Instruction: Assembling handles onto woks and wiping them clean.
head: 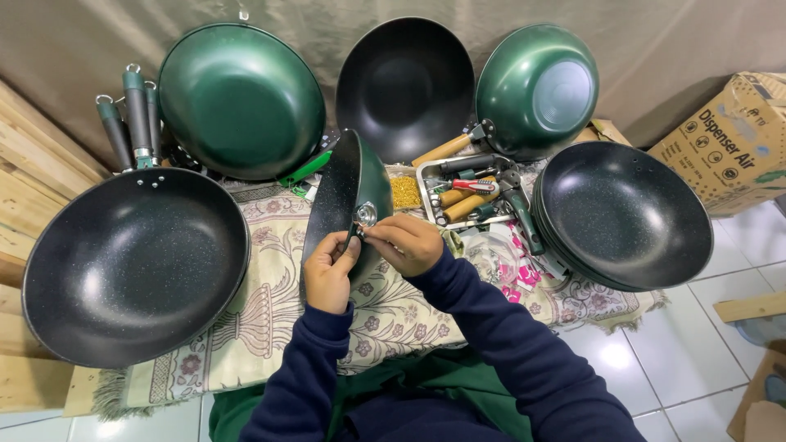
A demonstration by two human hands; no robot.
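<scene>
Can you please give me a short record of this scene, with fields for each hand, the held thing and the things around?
left hand: grips the lower rim of the held pan
right hand: fingers at the small metal bracket on the pan's rim
held pan: green outside, dark speckled inside, stood on edge
surface: patterned cloth
left side: large dark pan
right side: stacked dark pans
behind: tray of tools
</scene>
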